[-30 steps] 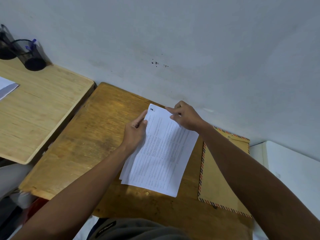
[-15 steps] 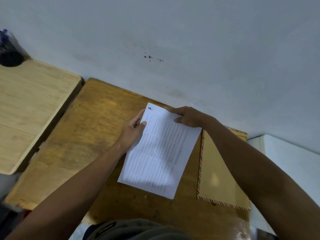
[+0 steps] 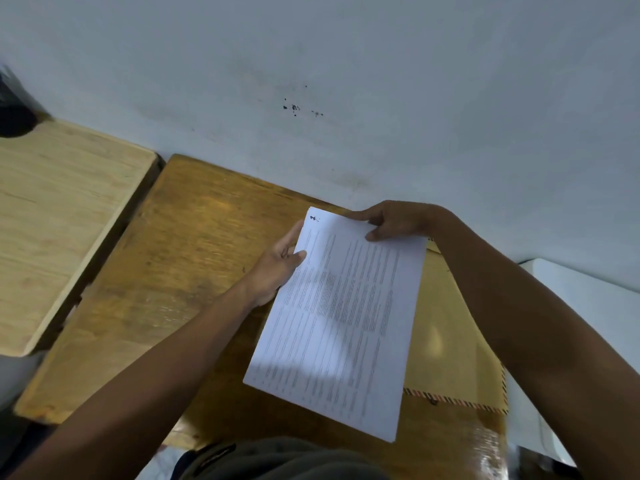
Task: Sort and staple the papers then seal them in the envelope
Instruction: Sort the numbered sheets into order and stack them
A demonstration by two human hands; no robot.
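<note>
A pale wall [image 3: 346,81] backs a worn brown tabletop [image 3: 180,271], with a lighter wooden tabletop [image 3: 62,216] just beside it on the left. Over the brown surface a stack of printed papers [image 3: 346,317] is held, its right part overlapping a brown envelope [image 3: 446,327] with a striped border that lies flat beneath. The left hand [image 3: 280,265] pinches the stack's left edge near the top, thumb on the printed face. The right hand [image 3: 394,220] grips the top edge, fingers closed on the sheets. The edges look squared, so the sorting seems finished or close to it. No stapler is in view and no staple shows, so stapling appears not yet done. Sliding the papers into the envelope and sealing it also remain.
</note>
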